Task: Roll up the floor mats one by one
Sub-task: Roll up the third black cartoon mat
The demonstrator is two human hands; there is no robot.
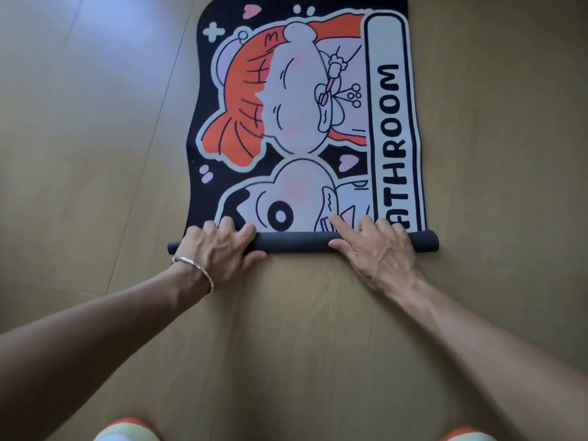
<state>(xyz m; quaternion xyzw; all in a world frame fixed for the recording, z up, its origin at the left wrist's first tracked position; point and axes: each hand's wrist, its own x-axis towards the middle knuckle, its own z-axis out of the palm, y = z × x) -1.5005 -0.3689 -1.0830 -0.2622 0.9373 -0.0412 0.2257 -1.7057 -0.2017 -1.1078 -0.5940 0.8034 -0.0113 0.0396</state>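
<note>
Black cartoon mat [305,122] — near edge rolled, hands gripping roll

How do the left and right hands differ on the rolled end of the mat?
The left hand wears a silver bracelet; the right hand has a bare wrist. The left hand's fingers all curl over the roll; the right hand's index finger stretches forward onto the printed mat. Both grip the dark roll, thumbs on its near side.
</note>
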